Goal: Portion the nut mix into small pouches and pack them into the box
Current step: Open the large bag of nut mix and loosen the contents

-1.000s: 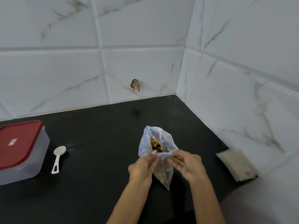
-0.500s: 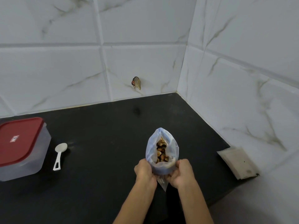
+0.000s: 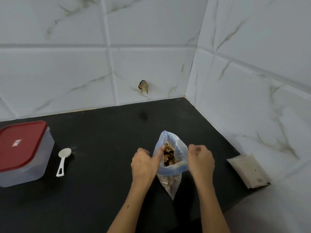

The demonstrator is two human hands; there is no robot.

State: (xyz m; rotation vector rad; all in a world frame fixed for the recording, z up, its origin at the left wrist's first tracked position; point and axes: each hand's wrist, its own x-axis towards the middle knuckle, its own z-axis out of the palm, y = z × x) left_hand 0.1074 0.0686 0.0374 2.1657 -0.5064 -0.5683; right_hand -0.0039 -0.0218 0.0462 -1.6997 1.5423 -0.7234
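A clear plastic bag with a blue rolled-down rim stands open on the black counter, and the nut mix shows inside. My left hand pinches the bag's left rim, one finger reaching into the mouth. My right hand grips the right rim with curled fingers. A translucent box with a red lid sits shut at the far left. Beside it lies a white spoon. A stack of small flat pouches leans at the right wall.
The black counter ends at tiled walls behind and on the right, meeting in a corner. A small brownish scrap sticks to the back wall. The counter's front edge runs under my forearms.
My hands have moved up from gripping the bag below its rim to its two sides and pulled the mouth wider. The bag has tipped slightly and more of the nut mix shows.
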